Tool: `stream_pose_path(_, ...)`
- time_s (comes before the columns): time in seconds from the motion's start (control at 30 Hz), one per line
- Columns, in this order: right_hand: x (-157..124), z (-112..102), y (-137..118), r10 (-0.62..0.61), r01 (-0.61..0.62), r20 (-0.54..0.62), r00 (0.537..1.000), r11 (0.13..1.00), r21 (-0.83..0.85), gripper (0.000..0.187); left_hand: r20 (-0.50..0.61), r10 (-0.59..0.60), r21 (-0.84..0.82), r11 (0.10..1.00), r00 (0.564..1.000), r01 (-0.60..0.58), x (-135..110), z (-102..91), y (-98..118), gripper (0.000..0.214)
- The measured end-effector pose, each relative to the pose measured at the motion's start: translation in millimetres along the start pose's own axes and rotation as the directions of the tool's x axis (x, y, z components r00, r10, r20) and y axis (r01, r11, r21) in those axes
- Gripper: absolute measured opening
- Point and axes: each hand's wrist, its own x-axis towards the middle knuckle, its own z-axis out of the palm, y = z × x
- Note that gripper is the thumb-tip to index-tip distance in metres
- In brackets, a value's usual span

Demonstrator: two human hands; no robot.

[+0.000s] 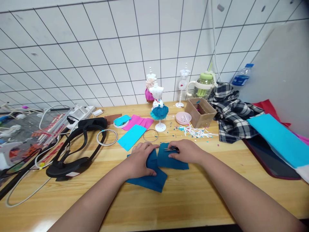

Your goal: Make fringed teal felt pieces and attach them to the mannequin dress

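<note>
Two pieces of dark teal crepe paper lie side by side on the wooden table. My left hand (142,161) rests flat on the left piece (154,182), thumb apart from the fingers. In my right hand (184,149) is a small pair of scissors (171,149), its blades pointing left over the right piece (169,161); its handles are mostly hidden by my fingers. A bright blue paper sheet (132,137) lies beyond my left hand. Behind both hands stands a small white dress form (156,93) wearing a teal paper skirt (159,112).
A black headset (72,167), a white ring (107,144) and cables are at left. Paper scraps (195,132), a pink dish (183,122) and a cardboard box (201,117) sit at back right. A plaid cloth (229,109) and a blue sheet (277,137) are farther right.
</note>
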Motion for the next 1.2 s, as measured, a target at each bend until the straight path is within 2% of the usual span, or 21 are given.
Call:
stream_pose_path(0.07, 1, 1, 1, 0.040, -0.040, -0.019, 0.999, 0.999, -0.003, 0.034, -0.001, -0.078, 0.123, 0.989, 0.997, 0.077, -3, -5.3, -3, 0.084)
stream_pose_path(0.13, 2, 3, 2, 0.081, -0.082, -0.029, 0.996, 0.996, -0.041, 0.036, 0.048, -0.132, 0.164, 0.979, 0.990, 0.122, -5, -12.1, -6, 0.054)
stream_pose_path(0.2, 3, 4, 3, 0.095, -0.097, -0.030, 0.995, 0.993, -0.068, 0.032, 0.145, -0.138, 0.115, 0.986, 0.980, 0.122, -6, -19.8, -12, 0.027)
stream_pose_path(0.27, 3, 5, 3, 0.082, -0.084, -0.030, 0.996, 0.995, -0.061, 0.025, 0.129, -0.137, 0.031, 0.991, 0.982, 0.134, -6, -28.2, -19, 0.020)
stream_pose_path(0.33, 3, 5, 0, 0.049, -0.050, -0.048, 0.998, 0.998, -0.038, 0.021, -0.116, -0.223, 0.026, 0.973, 0.968, 0.227, -4, -36.7, -28, 0.023)
stream_pose_path(0.4, 3, 5, -4, 0.000, -0.001, -0.088, 0.996, 1.000, -0.011, 0.019, -0.464, -0.293, 0.113, 0.916, 0.836, 0.384, -3, -43.9, -36, 0.028)
stream_pose_path(0.47, 2, 5, -9, -0.049, 0.051, -0.145, 0.988, 0.999, 0.010, 0.019, -0.703, -0.204, 0.188, 0.870, 0.681, 0.455, -2, -47.3, -39, 0.040)
stream_pose_path(0.5, 1, 6, -11, -0.075, 0.079, -0.172, 0.982, 0.997, 0.015, 0.020, -0.749, -0.167, 0.183, 0.878, 0.641, 0.443, -2, -46.9, -38, 0.047)
stream_pose_path(0.53, 1, 7, -13, -0.103, 0.108, -0.197, 0.975, 0.994, 0.014, 0.020, -0.752, -0.157, 0.144, 0.909, 0.640, 0.392, -2, -44.7, -36, 0.051)
stream_pose_path(0.57, 0, 8, -15, -0.130, 0.136, -0.222, 0.966, 0.991, 0.009, 0.021, -0.708, -0.170, 0.067, 0.950, 0.686, 0.304, -1, -40.8, -32, 0.051)
stream_pose_path(0.6, -1, 9, -16, -0.156, 0.162, -0.247, 0.956, 0.987, 0.001, 0.022, -0.615, -0.197, -0.065, 0.978, 0.763, 0.199, -1, -35.4, -27, 0.047)
stream_pose_path(0.63, -1, 11, -17, -0.179, 0.183, -0.270, 0.946, 0.983, -0.009, 0.023, -0.461, -0.209, -0.233, 0.966, 0.862, 0.110, 0, -28.7, -22, 0.046)
stream_pose_path(0.67, -2, 12, -18, -0.195, 0.199, -0.291, 0.937, 0.980, -0.019, 0.023, -0.283, -0.152, -0.375, 0.926, 0.947, 0.036, 1, -21.2, -16, 0.049)
stream_pose_path(0.7, -3, 13, -19, -0.209, 0.211, -0.308, 0.928, 0.977, -0.025, 0.023, -0.170, -0.062, -0.472, 0.881, 0.983, -0.026, 3, -13.4, -11, 0.055)
stream_pose_path(0.73, -4, 15, -20, -0.222, 0.225, -0.319, 0.921, 0.974, -0.027, 0.023, -0.117, 0.021, -0.525, 0.847, 0.993, -0.080, 5, -5.7, -7, 0.062)
stream_pose_path(0.8, -5, 16, -24, -0.246, 0.256, -0.333, 0.910, 0.967, -0.015, 0.024, -0.068, 0.046, -0.578, 0.812, 0.997, -0.077, 10, 7.6, 0, 0.072)
stream_pose_path(0.87, -6, 16, -27, -0.224, 0.253, -0.374, 0.900, 0.967, 0.030, 0.030, -0.038, -0.019, -0.640, 0.768, 0.999, -0.009, 14, 16.3, 2, 0.047)
stream_pose_path(0.93, -5, 15, -29, -0.103, 0.184, -0.435, 0.894, 0.972, 0.149, 0.040, -0.051, -0.079, -0.710, 0.704, 0.996, 0.020, 18, 19.8, 0, 0.037)
stream_pose_path(1.0, -2, 14, -28, 0.109, 0.063, -0.454, 0.884, 0.936, 0.347, 0.052, -0.108, -0.140, -0.788, 0.616, 0.984, 0.001, 19, 20.0, -5, 0.039)
stream_pose_path(1.1, 6, 15, -22, 0.356, -0.071, -0.324, 0.877, 0.761, 0.645, 0.063, -0.161, -0.212, -0.869, 0.494, 0.964, -0.037, 18, 18.9, -10, 0.051)
stream_pose_path(1.2, 12, 18, -18, 0.349, -0.035, -0.199, 0.916, 0.564, 0.825, 0.048, -0.073, -0.159, -0.898, 0.440, 0.985, 0.004, 16, 19.3, -9, 0.054)
